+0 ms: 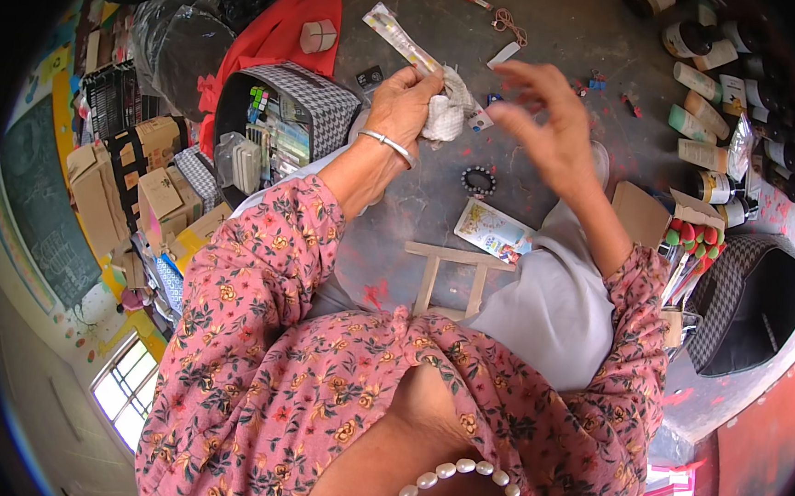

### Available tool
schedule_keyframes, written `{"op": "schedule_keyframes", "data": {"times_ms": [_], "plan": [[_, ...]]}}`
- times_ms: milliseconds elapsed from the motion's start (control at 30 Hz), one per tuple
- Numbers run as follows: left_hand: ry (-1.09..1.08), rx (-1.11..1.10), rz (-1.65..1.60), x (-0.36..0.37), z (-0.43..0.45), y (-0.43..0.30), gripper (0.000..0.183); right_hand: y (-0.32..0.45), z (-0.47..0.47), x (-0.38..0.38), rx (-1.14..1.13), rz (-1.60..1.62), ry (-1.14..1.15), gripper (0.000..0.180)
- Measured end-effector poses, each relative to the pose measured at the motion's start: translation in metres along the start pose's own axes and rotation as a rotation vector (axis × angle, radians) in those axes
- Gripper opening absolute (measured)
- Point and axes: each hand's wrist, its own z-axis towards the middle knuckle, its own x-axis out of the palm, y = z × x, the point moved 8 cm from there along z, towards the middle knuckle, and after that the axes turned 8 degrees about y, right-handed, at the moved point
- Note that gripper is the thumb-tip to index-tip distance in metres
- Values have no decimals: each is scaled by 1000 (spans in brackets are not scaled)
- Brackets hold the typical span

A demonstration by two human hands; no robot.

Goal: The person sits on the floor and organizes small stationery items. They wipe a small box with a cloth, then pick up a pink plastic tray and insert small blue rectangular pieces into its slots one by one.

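Observation:
My left hand [402,106], with a silver bangle on the wrist, grips a long slim clear packet [400,37] with a coloured print. A crumpled white cloth [449,117] is bunched against the packet at the same hand, and a printed end sticks out beyond it. What the packet contains is hard to tell. To the right, my right hand [551,127] is raised with fingers apart, slightly blurred and holding nothing. Below the hands, a dark beaded bracelet [478,180] and a printed flat pouch [497,229] lie on the floor.
At left stands a houndstooth storage box [317,104] holding a puzzle cube and packets, beside a red cloth [274,39]. Many bottles [704,114] crowd the right. An open houndstooth bin [702,338] is at lower right. A wooden stool [430,278] sits between my legs.

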Motion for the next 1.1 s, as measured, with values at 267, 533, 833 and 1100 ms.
{"op": "schedule_keyframes", "data": {"times_ms": [267, 533, 833, 1100], "plan": [[15, -371, -248, 14, -15, 26, 19, 13, -2, 40, -321, -65, 69, 37], [169, -316, 240, 25, -15, 2, 24, -30, 4, 17, 87, 290, -57, 28], [254, -64, 534, 56, -34, -23, 26, -43, -1, -48, 294, 618, -430, 20], [595, 75, 301, 84, -38, -17, 15, 52, 8, -35, -2, -405, -332, 20]]}}
